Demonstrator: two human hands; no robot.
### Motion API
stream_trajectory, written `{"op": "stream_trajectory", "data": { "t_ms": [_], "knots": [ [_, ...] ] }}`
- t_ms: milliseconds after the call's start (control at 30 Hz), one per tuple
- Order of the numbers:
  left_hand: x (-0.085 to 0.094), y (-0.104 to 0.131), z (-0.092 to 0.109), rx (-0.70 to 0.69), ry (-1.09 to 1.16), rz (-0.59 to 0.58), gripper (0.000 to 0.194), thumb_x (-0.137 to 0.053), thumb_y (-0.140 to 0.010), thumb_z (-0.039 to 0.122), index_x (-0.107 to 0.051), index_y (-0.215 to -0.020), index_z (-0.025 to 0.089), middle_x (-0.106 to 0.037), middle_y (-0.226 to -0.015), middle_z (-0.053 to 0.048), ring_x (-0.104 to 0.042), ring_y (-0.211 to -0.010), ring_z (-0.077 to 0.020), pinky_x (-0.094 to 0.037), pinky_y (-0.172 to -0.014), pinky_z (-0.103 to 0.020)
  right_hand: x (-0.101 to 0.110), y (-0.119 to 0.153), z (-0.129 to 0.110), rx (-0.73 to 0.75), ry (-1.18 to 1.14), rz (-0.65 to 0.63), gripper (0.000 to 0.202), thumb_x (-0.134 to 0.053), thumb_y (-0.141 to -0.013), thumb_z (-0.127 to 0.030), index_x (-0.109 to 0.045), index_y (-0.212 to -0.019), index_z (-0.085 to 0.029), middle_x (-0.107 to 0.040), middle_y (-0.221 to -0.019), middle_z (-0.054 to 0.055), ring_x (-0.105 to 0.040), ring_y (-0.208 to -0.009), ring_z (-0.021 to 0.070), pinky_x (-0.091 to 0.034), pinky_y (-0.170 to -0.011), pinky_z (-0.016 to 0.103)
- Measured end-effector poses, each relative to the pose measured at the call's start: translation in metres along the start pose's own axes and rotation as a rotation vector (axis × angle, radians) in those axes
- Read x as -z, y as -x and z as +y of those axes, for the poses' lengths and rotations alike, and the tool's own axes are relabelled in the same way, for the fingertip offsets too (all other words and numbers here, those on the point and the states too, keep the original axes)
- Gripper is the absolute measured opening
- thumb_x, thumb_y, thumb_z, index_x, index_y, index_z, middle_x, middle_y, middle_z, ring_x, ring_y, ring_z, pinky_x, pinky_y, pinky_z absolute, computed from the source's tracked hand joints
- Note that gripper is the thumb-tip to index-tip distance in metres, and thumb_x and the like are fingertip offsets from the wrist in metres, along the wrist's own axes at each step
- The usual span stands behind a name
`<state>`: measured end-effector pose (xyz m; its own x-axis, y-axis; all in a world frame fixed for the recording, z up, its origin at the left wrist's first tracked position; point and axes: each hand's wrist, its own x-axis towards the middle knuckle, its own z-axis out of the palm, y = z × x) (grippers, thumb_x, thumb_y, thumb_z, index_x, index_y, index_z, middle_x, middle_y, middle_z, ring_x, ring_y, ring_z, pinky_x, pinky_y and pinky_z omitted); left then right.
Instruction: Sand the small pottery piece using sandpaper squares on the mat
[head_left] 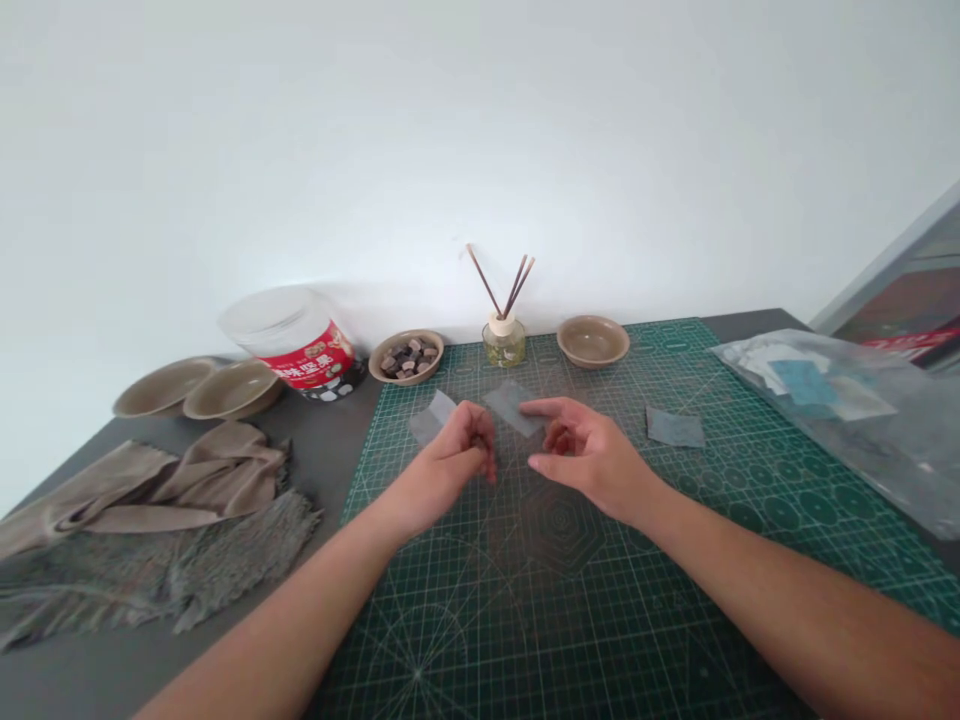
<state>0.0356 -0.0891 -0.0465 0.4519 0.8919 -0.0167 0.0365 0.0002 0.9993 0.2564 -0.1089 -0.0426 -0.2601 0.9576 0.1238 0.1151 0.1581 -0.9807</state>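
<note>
On the green cutting mat [480,620], my left hand [457,448] hovers with its fingers loosely curled and a gap between thumb and fingers. Nothing shows in it. A grey translucent sheet [429,420] lies just behind it, partly covered by the hand. My right hand [585,450] has its index finger stretched out and its thumb apart. That index fingertip is at the edge of a second grey sheet [511,405]; whether it touches cannot be made out. Further right lies a third small grey sheet [675,428], apart from both hands.
Behind the hands stand a bowl of stones [407,357], a reed diffuser [504,338] and a shallow bowl [592,342]. Leftward are a tilted plastic jar [300,340], two bowls [232,390] and a fringed cloth [165,510]. A clear plastic bag [847,410] lies right.
</note>
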Motion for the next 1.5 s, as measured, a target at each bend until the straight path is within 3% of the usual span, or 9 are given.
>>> {"op": "stream_trajectory", "data": {
  "t_ms": [100, 233, 433, 667, 767, 1000, 1167, 1500],
  "knots": [
    [-0.002, 0.000, 0.001, -0.026, -0.045, -0.004, 0.018, -0.060, -0.087, 0.015, -0.047, -0.099, 0.020, -0.057, -0.086, 0.002, -0.059, -0.068, -0.0131, -0.051, -0.063, -0.029, -0.002, -0.001, 0.003, 0.032, 0.097, 0.065, 0.028, -0.074, -0.083, -0.026, -0.073, -0.111, -0.023, -0.064, -0.077, -0.001, -0.056, -0.067, 0.0138, -0.046, -0.065, 0.029],
    [0.000, 0.000, 0.002, 0.001, -0.131, 0.045, 0.021, -0.072, -0.084, 0.024, -0.053, -0.093, 0.019, -0.057, -0.075, 0.004, -0.056, -0.061, -0.0112, -0.046, -0.055, -0.024, -0.001, -0.002, 0.002, 0.166, 0.247, 0.162, 0.013, -0.074, -0.086, -0.034, -0.076, -0.092, -0.023, -0.064, -0.084, 0.002, -0.058, -0.074, 0.0163, -0.047, -0.067, 0.030],
    [0.002, 0.001, 0.005, -0.002, -0.162, 0.136, 0.018, -0.075, -0.083, 0.025, -0.068, -0.098, 0.016, -0.069, -0.079, -0.002, -0.065, -0.073, -0.0148, -0.052, -0.069, -0.028, -0.003, -0.001, -0.001, 0.376, 0.384, 0.270, 0.003, -0.069, -0.087, -0.022, -0.066, -0.089, -0.021, -0.064, -0.111, 0.008, -0.062, -0.107, 0.0237, -0.050, -0.094, 0.040],
    [-0.006, 0.004, 0.009, -0.044, -0.061, 0.160, 0.013, -0.077, -0.080, 0.022, -0.068, -0.087, 0.017, -0.074, -0.085, -0.003, -0.070, -0.080, -0.0177, -0.056, -0.078, -0.032, -0.014, 0.006, -0.001, 0.314, 0.365, 0.062, 0.011, -0.059, -0.093, -0.019, -0.059, -0.102, -0.023, -0.074, -0.108, 0.005, -0.071, -0.096, 0.0194, -0.055, -0.085, 0.032],
    [-0.007, 0.004, 0.008, -0.084, -0.136, 0.164, 0.011, -0.078, -0.079, 0.022, -0.070, -0.084, 0.017, -0.074, -0.085, -0.004, -0.069, -0.081, -0.0180, -0.055, -0.078, -0.032, -0.017, 0.007, 0.000, 0.309, 0.456, 0.051, 0.021, -0.059, -0.093, -0.019, -0.063, -0.113, -0.023, -0.076, -0.106, 0.005, -0.074, -0.093, 0.0199, -0.057, -0.083, 0.032],
    [-0.010, 0.005, 0.004, -0.148, -0.243, 0.226, 0.005, -0.077, -0.079, 0.020, -0.072, -0.080, 0.018, -0.072, -0.083, -0.003, -0.067, -0.081, -0.0179, -0.053, -0.077, -0.030, -0.019, 0.009, 0.006, 0.478, 0.590, -0.001, 0.044, -0.049, -0.093, -0.009, -0.062, -0.135, -0.016, -0.068, -0.132, 0.011, -0.067, -0.119, 0.0231, -0.054, -0.104, 0.038],
    [-0.012, 0.006, 0.000, -0.226, -0.302, 0.266, 0.005, -0.076, -0.080, 0.021, -0.072, -0.077, 0.019, -0.073, -0.086, -0.005, -0.068, -0.083, -0.0189, -0.053, -0.078, -0.031, -0.020, 0.008, 0.006, 0.456, 0.617, 0.016, 0.047, -0.049, -0.094, -0.008, -0.060, -0.138, -0.020, -0.068, -0.132, 0.010, -0.068, -0.118, 0.0225, -0.056, -0.103, 0.040],
    [-0.016, 0.009, 0.007, -0.251, -0.268, 0.390, 0.010, -0.078, -0.079, 0.022, -0.070, -0.074, 0.017, -0.073, -0.085, -0.005, -0.068, -0.080, -0.0177, -0.055, -0.077, -0.031, -0.021, 0.010, 0.003, 0.581, 0.648, 0.014, 0.051, -0.044, -0.093, -0.005, -0.056, -0.142, -0.011, -0.059, -0.142, 0.014, -0.058, -0.132, 0.0229, -0.048, -0.113, 0.041]
  ]
}}
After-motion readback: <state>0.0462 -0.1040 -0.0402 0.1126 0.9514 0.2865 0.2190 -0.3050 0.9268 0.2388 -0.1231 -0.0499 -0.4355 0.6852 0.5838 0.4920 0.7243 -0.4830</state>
